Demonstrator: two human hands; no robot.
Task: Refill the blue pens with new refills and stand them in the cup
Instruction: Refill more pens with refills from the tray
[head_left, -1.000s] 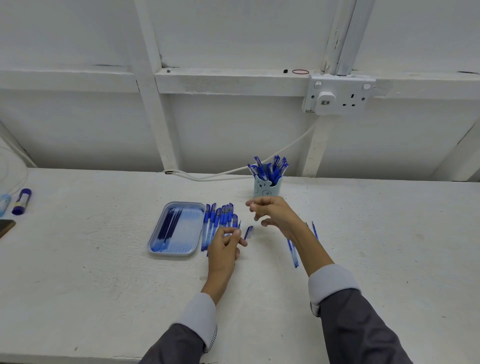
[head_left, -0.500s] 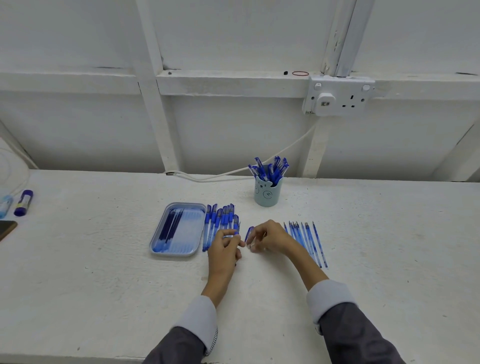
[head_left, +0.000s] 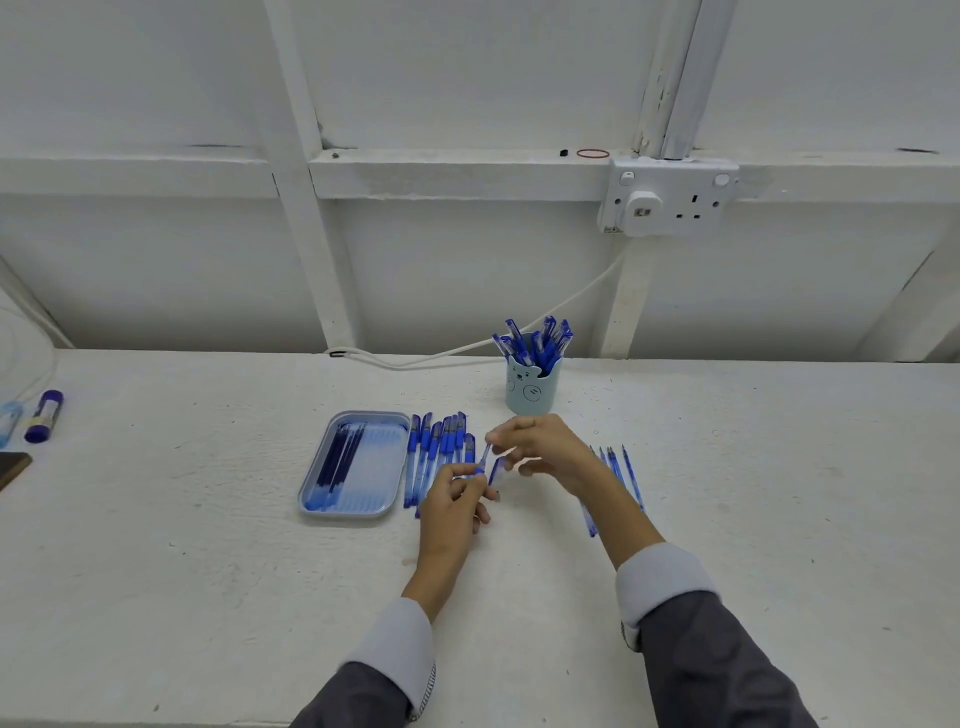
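Note:
A light blue cup (head_left: 531, 388) with a bear face stands at the back of the table, holding several blue pens (head_left: 537, 340). A row of blue pens (head_left: 435, 452) lies right of a blue tray (head_left: 353, 512) that holds dark refills (head_left: 340, 457). My left hand (head_left: 454, 499) pinches a blue pen part (head_left: 480, 470) just above the table. My right hand (head_left: 545, 449) pinches the thin upper end of that same piece at its fingertips. A pen cap (head_left: 496, 470) lies between my hands. More thin refills (head_left: 615, 467) lie behind my right wrist.
A white cable (head_left: 447, 356) runs along the table's back edge up to a wall socket (head_left: 670, 197). A blue-capped glue stick (head_left: 44, 415) and a dark object (head_left: 13, 467) sit at the far left.
My right hand came back from the cup to the spot beside my left hand, and both now pinch a pen part lifted slightly off the table.

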